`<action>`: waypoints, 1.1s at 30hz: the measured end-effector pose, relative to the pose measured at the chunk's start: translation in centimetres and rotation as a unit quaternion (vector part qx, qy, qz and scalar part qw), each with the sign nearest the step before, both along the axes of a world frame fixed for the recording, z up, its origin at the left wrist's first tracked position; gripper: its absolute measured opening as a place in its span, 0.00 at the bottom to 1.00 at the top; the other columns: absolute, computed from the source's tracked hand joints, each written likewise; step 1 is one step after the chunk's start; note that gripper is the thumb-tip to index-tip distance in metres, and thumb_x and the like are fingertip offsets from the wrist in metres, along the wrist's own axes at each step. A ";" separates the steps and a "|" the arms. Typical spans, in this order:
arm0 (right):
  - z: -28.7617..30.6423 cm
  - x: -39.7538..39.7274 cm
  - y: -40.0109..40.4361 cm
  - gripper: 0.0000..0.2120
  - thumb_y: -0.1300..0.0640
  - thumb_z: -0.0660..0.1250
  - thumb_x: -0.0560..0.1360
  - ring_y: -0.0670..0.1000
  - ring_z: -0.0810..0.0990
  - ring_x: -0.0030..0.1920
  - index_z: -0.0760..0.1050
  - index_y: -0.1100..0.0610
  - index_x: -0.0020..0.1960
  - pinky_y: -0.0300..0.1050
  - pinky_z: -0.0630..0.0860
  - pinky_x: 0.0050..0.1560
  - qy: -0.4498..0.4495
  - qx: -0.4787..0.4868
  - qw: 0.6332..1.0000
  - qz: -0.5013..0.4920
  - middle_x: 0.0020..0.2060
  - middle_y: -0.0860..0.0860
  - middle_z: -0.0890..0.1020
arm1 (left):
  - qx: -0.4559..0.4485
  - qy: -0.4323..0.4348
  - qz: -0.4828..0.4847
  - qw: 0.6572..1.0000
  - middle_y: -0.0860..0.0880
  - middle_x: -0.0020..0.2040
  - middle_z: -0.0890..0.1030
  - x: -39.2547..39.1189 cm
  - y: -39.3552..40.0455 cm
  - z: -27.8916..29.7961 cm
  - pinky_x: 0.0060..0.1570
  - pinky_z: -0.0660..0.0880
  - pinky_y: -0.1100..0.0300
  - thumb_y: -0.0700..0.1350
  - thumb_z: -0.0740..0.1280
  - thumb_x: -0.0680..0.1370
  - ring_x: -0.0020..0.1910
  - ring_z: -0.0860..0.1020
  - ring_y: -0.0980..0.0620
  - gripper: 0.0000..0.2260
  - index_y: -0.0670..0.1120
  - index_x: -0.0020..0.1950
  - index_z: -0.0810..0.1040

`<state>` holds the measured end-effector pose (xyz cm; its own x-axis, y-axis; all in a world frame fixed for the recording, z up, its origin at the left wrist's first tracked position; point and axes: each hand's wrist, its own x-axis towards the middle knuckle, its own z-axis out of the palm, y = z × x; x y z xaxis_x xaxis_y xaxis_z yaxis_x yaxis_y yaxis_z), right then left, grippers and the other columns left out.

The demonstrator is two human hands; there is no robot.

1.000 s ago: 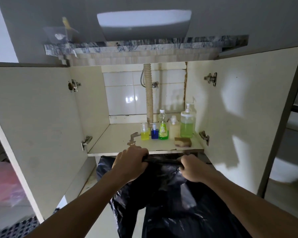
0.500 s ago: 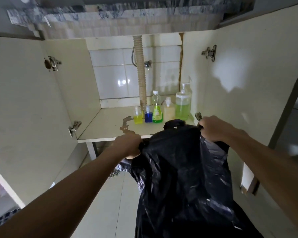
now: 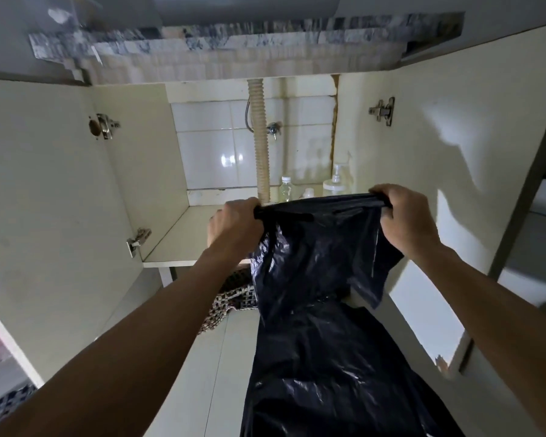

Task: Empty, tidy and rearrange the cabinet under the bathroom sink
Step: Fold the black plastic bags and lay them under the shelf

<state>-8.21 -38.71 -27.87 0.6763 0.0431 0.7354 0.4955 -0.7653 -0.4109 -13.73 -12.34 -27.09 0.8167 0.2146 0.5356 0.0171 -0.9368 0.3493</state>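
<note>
At far left the left door (image 3: 44, 216) stands swung wide, its two hinges showing, and the cabinet (image 3: 145, 146) gapes open behind it. Moving right, the shelf (image 3: 183, 238) on that side shows bare board from the side wall across to the drain hose (image 3: 260, 152), which drops down the tiled back wall.

Now the left hand (image 3: 234, 228), curled tight round one end of the bag's rim, and the black bag (image 3: 322, 263) stretched taut between both fists, hanging down toward the floor in front of the shelf. Its mouth looks pulled flat rather than opened, so my read is that it is being shaken out or spread, ready to take things.

Just behind the rim, bottles peek over: a clear bottle (image 3: 286, 189) beside the hose, a small white cap (image 3: 309, 193), then a pump bottle (image 3: 336, 182) hard against the right wall. Whatever else sits there is hidden by the bag.

On to the right hand (image 3: 407, 222), pinching the other end of the rim, knuckles up. Beyond it the right door (image 3: 454, 152) is open too.

So, the score: doors open, bag in hand, bottles still on the shelf. Emptying looks barely begun, with tidying and rearranging all ahead.
</note>
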 end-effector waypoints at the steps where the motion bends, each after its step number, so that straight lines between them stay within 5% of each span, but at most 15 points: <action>1: -0.1 -0.4 -0.3 0.21 0.72 0.58 0.70 0.59 0.80 0.56 0.78 0.60 0.59 0.48 0.75 0.60 -0.014 -0.015 1.000 0.010 0.55 0.56 0.82 | -0.013 -0.026 -0.002 1.000 0.50 0.40 0.78 -0.8 0.1 -0.5 0.38 0.74 0.57 0.39 0.62 0.75 0.37 0.77 0.47 0.10 0.49 0.52 0.79; 3: -0.6 -1.3 -1.0 0.19 0.72 0.59 0.70 0.59 0.80 0.54 0.79 0.60 0.56 0.49 0.76 0.58 -0.017 -0.068 0.997 0.025 0.53 0.56 0.83 | -0.019 -0.040 -0.043 0.998 0.49 0.44 0.80 -2.1 0.4 -2.9 0.40 0.78 0.55 0.40 0.63 0.76 0.38 0.79 0.47 0.11 0.49 0.56 0.78; 5: -1.7 -2.0 -1.4 0.13 0.69 0.60 0.71 0.60 0.80 0.51 0.79 0.61 0.51 0.51 0.77 0.54 0.085 -0.203 0.975 0.024 0.48 0.58 0.83 | 0.047 0.040 -0.098 0.993 0.50 0.50 0.80 -2.7 0.3 -6.5 0.45 0.79 0.52 0.45 0.63 0.77 0.45 0.81 0.46 0.11 0.54 0.59 0.77; 8: -5.4 -3.0 -2.0 0.14 0.66 0.56 0.74 0.57 0.78 0.51 0.79 0.59 0.52 0.45 0.74 0.54 0.316 -0.401 0.859 0.033 0.49 0.55 0.80 | 0.175 0.214 -0.145 0.950 0.50 0.60 0.78 -3.8 -0.1 -12.5 0.54 0.76 0.50 0.50 0.62 0.76 0.58 0.78 0.43 0.19 0.55 0.67 0.72; 11: -9.6 -3.6 -2.2 0.10 0.65 0.55 0.77 0.51 0.75 0.37 0.71 0.60 0.39 0.43 0.71 0.43 0.398 -0.450 0.799 0.019 0.43 0.57 0.77 | 0.198 0.328 -0.154 0.911 0.47 0.62 0.75 -5.0 -0.3 -17.5 0.53 0.74 0.50 0.51 0.61 0.77 0.58 0.77 0.41 0.21 0.53 0.70 0.67; 13: -12.6 -3.6 -1.8 0.10 0.64 0.54 0.78 0.52 0.74 0.38 0.69 0.60 0.40 0.44 0.69 0.41 0.425 -0.457 0.782 0.003 0.44 0.56 0.74 | 0.198 0.373 -0.154 0.894 0.46 0.61 0.74 -5.4 -0.3 -19.7 0.52 0.74 0.50 0.52 0.62 0.77 0.56 0.77 0.41 0.20 0.52 0.69 0.67; 16: -18.0 -3.7 -1.6 0.09 0.63 0.57 0.78 0.58 0.79 0.50 0.74 0.61 0.54 0.47 0.76 0.47 0.410 -0.444 0.795 -0.035 0.52 0.57 0.77 | 0.177 0.424 -0.154 0.875 0.44 0.62 0.73 -5.4 -0.6 -22.0 0.53 0.74 0.50 0.54 0.62 0.76 0.58 0.76 0.40 0.22 0.51 0.69 0.66; 23: -27.0 -7.3 -2.5 0.13 0.60 0.56 0.78 0.58 0.78 0.56 0.76 0.56 0.57 0.50 0.73 0.53 0.485 -0.424 0.763 -0.055 0.56 0.55 0.78 | 0.064 0.543 -0.145 0.825 0.43 0.71 0.66 -7.1 -2.2 -29.0 0.63 0.71 0.47 0.51 0.65 0.75 0.66 0.71 0.40 0.30 0.49 0.75 0.59; 26: -28.7 -7.5 -3.2 0.14 0.58 0.60 0.75 0.57 0.77 0.58 0.74 0.56 0.59 0.50 0.70 0.61 0.575 -0.441 0.688 -0.044 0.58 0.54 0.77 | 0.046 0.584 -0.145 0.797 0.43 0.69 0.69 -8.3 -2.8 -32.1 0.62 0.72 0.48 0.57 0.67 0.73 0.65 0.72 0.41 0.29 0.48 0.71 0.65; 29: -29.5 -6.7 -4.2 0.36 0.48 0.73 0.67 0.55 0.72 0.66 0.66 0.54 0.71 0.48 0.68 0.66 0.699 -0.352 0.622 -0.026 0.67 0.53 0.72 | 0.016 0.626 -0.113 0.771 0.45 0.67 0.74 -8.0 -3.1 -32.8 0.62 0.72 0.48 0.70 0.64 0.69 0.64 0.73 0.42 0.35 0.48 0.67 0.72; 31: -29.6 -6.1 -5.1 0.40 0.46 0.76 0.64 0.53 0.69 0.69 0.65 0.51 0.72 0.43 0.67 0.67 0.746 -0.243 0.620 -0.008 0.68 0.51 0.70 | -0.054 0.590 -0.063 0.803 0.44 0.63 0.77 -7.2 -3.0 -32.6 0.62 0.72 0.48 0.70 0.64 0.69 0.61 0.75 0.43 0.33 0.46 0.61 0.76; 33: -30.5 -5.4 -6.5 0.31 0.45 0.76 0.65 0.51 0.71 0.65 0.72 0.50 0.65 0.42 0.67 0.63 0.740 -0.123 0.661 -0.019 0.61 0.49 0.73 | -0.121 0.492 0.035 0.862 0.44 0.62 0.76 -6.5 -2.3 -32.7 0.61 0.72 0.47 0.63 0.69 0.70 0.60 0.75 0.43 0.27 0.47 0.62 0.74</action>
